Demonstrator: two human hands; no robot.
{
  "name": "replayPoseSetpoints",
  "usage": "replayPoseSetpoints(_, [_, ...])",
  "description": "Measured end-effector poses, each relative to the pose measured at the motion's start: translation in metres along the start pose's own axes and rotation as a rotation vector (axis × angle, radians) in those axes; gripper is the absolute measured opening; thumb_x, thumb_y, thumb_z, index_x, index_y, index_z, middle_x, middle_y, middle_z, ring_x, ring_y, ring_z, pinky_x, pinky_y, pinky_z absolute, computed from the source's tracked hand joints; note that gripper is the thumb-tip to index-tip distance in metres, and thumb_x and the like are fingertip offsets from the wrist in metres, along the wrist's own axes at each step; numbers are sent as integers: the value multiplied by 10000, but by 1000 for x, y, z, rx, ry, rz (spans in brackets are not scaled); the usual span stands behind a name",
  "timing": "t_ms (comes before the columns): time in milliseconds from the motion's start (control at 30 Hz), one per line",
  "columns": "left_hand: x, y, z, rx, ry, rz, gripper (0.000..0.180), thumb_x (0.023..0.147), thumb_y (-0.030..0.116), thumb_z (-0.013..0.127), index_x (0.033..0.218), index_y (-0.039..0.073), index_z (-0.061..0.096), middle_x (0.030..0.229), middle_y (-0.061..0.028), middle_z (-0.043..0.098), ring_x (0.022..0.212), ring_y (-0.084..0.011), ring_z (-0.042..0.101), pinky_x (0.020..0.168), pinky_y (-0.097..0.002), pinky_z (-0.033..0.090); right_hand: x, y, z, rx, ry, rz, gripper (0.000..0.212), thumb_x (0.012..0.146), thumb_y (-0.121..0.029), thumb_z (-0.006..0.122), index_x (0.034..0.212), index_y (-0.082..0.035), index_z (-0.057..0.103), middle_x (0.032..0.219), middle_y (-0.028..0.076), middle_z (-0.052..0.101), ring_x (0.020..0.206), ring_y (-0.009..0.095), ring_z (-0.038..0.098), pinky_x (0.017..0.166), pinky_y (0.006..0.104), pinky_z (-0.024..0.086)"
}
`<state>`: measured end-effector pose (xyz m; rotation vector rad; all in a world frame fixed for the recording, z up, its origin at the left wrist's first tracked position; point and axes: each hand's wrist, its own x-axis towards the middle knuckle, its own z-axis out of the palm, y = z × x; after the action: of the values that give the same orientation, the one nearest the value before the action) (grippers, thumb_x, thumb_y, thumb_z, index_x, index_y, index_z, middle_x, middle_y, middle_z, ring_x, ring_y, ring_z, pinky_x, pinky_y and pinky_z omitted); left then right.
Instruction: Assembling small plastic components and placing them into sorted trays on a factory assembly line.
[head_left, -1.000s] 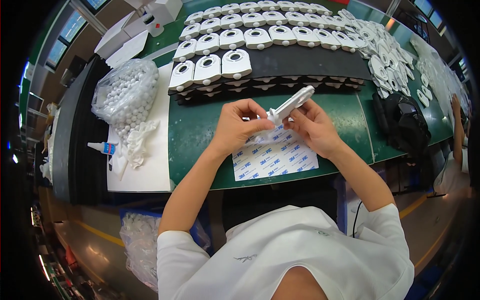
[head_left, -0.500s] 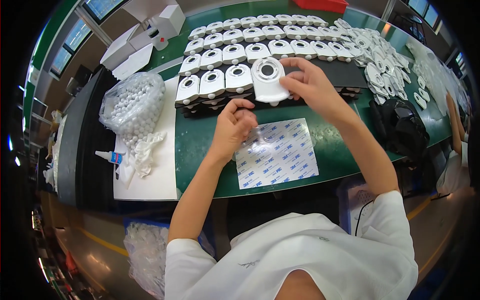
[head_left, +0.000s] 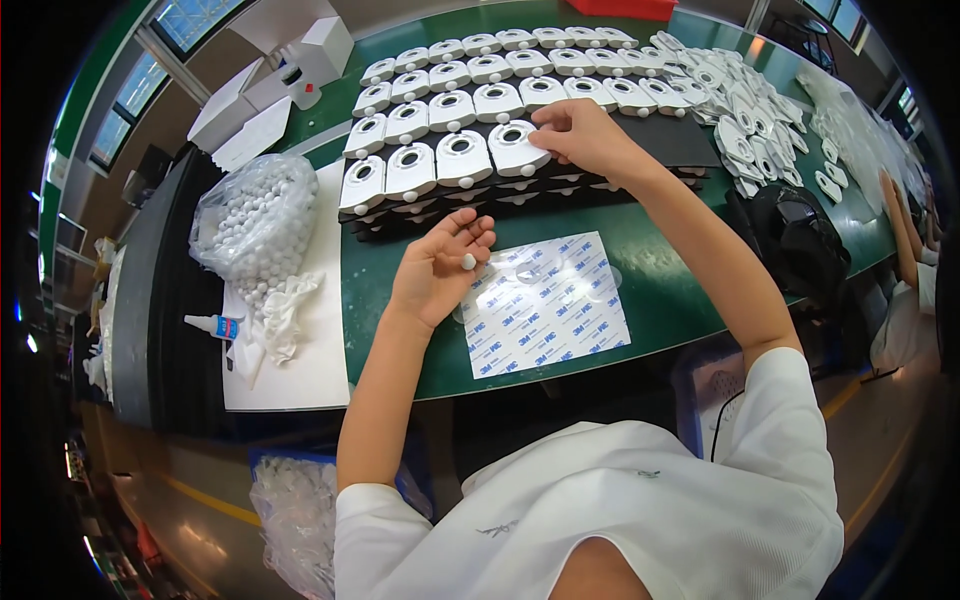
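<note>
My right hand [head_left: 580, 138] pinches the right edge of a white plastic housing [head_left: 517, 150] with a round dark-centred opening. The housing lies at the right end of the nearest row on a stack of black foam trays [head_left: 660, 150]. Palm up and fingers curled, my left hand [head_left: 437, 268] hovers just left of a backing sheet [head_left: 545, 320] printed in blue. A small white ball [head_left: 468, 262] rests by its fingers. Clear round pieces lie on the sheet. Several finished-looking rows of like housings [head_left: 462, 158] stand behind, with small white balls at their near edges.
Left of the trays sits a clear bag of white balls [head_left: 255, 215], beside a glue bottle [head_left: 212, 326] and crumpled white cloth [head_left: 285, 325]. Loose white parts [head_left: 745, 125] pile up at the right, near a black bag [head_left: 800, 235]. Another person's arm [head_left: 900, 230] shows at far right.
My right hand has lowered the white housing onto the tray, at the end of the front row. My left hand has moved down and left and turned up, showing the white ball.
</note>
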<state>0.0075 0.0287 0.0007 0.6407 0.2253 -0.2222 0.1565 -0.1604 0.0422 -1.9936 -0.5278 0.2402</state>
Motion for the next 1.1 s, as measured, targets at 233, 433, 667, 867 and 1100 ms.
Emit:
replayPoseSetpoints(233, [5, -3, -11, 119, -47, 37, 430, 620, -162, 474, 1013, 12, 473, 1086, -143, 475, 1007, -236, 480, 854, -251, 415, -26, -3, -21, 91, 16, -70, 306, 813, -96, 573, 1083, 47, 552, 952, 112, 609, 735, 123, 596, 661, 245, 513])
replayPoseSetpoints(433, [4, -7, 0, 316, -42, 71, 373, 769, 23, 636, 1117, -7, 507, 1060, -123, 549, 1026, -214, 538, 919, -241, 415, -57, 9, -88, -389, 145, -311, 236, 808, -89, 569, 1017, 15, 597, 930, 83, 641, 782, 133, 587, 716, 258, 470])
replayPoseSetpoints(667, [6, -10, 1, 401, 15, 123, 252, 850, 175, 595, 1033, 3, 576, 948, -85, 602, 893, -166, 594, 748, -209, 490, -81, 65, -220, -1017, 353, 127, 130, 684, -135, 669, 742, -22, 643, 736, 144, 637, 726, 268, 623, 654, 360, 482])
replayPoseSetpoints(867, [6, -9, -4, 352, -59, 76, 274, 879, 219, 553, 1072, 25, 550, 862, -51, 593, 755, -115, 546, 595, -211, 441, -81, 102, -240, -1133, 105, 486, 397, 674, -392, 696, 799, -19, 642, 834, 175, 643, 815, 304, 622, 712, 361, 489])
replayPoseSetpoints(1100, [4, -11, -2, 327, -105, 104, 287, 857, 144, 581, 1130, 65, 544, 872, -51, 591, 736, -100, 514, 603, -216, 418, -72, 105, -200, -1174, 317, 571, 665, 697, -607, 604, 924, 19, 593, 987, 208, 611, 916, 340, 595, 756, 429, 469])
